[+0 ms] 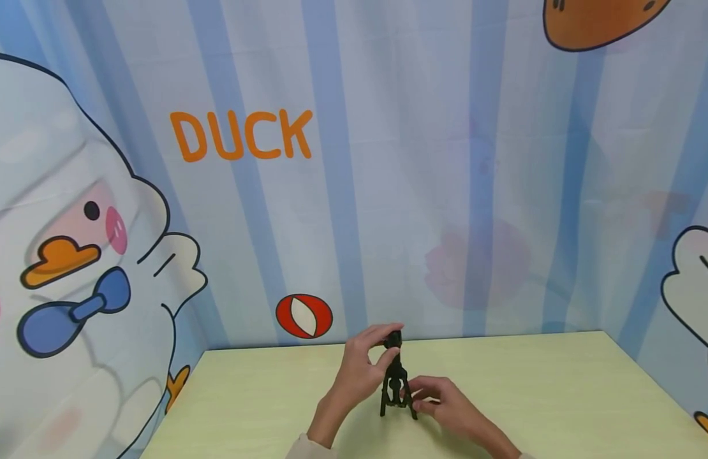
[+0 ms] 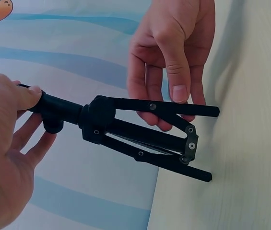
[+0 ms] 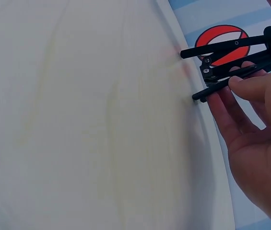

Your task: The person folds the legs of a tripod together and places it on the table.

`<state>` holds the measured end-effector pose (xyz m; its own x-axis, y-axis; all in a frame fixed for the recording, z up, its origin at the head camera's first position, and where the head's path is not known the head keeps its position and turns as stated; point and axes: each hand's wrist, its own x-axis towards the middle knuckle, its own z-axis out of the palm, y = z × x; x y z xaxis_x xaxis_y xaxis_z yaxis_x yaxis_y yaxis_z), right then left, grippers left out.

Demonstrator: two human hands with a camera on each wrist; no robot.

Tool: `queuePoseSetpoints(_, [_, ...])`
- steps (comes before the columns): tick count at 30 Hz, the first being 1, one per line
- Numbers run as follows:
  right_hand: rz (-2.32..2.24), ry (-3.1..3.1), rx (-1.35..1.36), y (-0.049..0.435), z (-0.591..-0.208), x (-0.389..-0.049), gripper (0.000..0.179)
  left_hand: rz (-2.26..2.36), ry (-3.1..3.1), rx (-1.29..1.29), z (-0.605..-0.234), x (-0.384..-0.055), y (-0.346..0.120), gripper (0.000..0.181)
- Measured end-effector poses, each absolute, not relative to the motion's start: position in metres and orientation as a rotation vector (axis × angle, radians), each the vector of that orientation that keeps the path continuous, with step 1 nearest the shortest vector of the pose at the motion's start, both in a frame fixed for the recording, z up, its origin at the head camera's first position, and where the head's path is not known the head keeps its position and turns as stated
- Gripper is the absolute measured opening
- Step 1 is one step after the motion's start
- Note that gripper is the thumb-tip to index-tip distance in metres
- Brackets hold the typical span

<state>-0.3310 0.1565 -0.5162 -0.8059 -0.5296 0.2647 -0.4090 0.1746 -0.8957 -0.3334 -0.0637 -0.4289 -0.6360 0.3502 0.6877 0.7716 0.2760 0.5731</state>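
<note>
A small black tripod (image 1: 395, 382) stands upright with its legs partly spread, near the middle of the table. My left hand (image 1: 356, 373) holds it by the top, fingers and thumb around the head. In the left wrist view a round knob (image 2: 53, 125) sticks out just below that grip. Lower down, my right hand (image 1: 451, 407) pinches one leg (image 3: 217, 89) between thumb and fingers, some fingertips passing behind it. Hinged braces (image 2: 191, 143) join the legs to the centre column. Whether the feet press on the tabletop I cannot tell.
The pale yellow tabletop (image 1: 262, 395) reaches back to a curtain (image 1: 388, 191) with blue stripes. Printed on the curtain are a large white duck (image 1: 61, 382), the word DUCK and a red ball (image 1: 322, 315). Its lower part hangs close behind the table's back edge.
</note>
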Motion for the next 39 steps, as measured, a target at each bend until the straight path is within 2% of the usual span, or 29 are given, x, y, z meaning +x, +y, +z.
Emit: queuePoseSetpoints(39, [-1.665, 2.383, -0.958, 0.1506, -0.5219, -0.3296, 0.020, -1.516, -2.119, -1.057, -0.4315, -0.3345, -0.0644, 0.043])
